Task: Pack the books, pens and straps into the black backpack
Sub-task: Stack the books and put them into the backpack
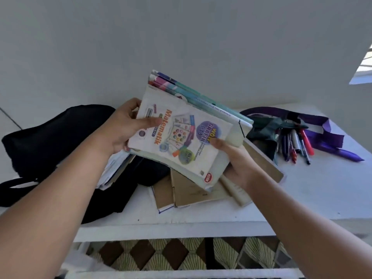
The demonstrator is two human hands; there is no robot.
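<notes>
The stack of glossy softcover books [187, 127], with a white "Matematik" workbook on top and a couple of teal and pink-spined ones behind it, was held up in the air over the white table [302, 198], tilted so the cover faced the camera. The left hand [124, 127] gripped the stack's left edge, thumb laid flat across the cover and the other fingers curled round behind. The right hand [237, 164] held the lower right corner from underneath, thumb pressed on the cover near the purple badge, fingers wrapped under the stack. Right below the stack sat a loose pile of brown paper-covered exercise books [193, 190] fanned out on the tabletop. To the left of that, the floppy black fabric backpack [52, 141] was slumped on the table, one strap trailing off the left side, and a few thin notebooks [112, 172] lay against it, though I couldn't tell if they were inside the opening or just resting on it. Off to the right, well apart from the backpack, was a bunch of pens and markers [296, 146] in red, purple and black, lying beside a dark green cloth pouch [267, 129], with shiny purple ribbon straps [330, 137] looped around and behind them. Behind everything was a plain white wall [181, 37], and a patterned brown-and-cream tiled floor [181, 254] showed below the table's edge.
</notes>
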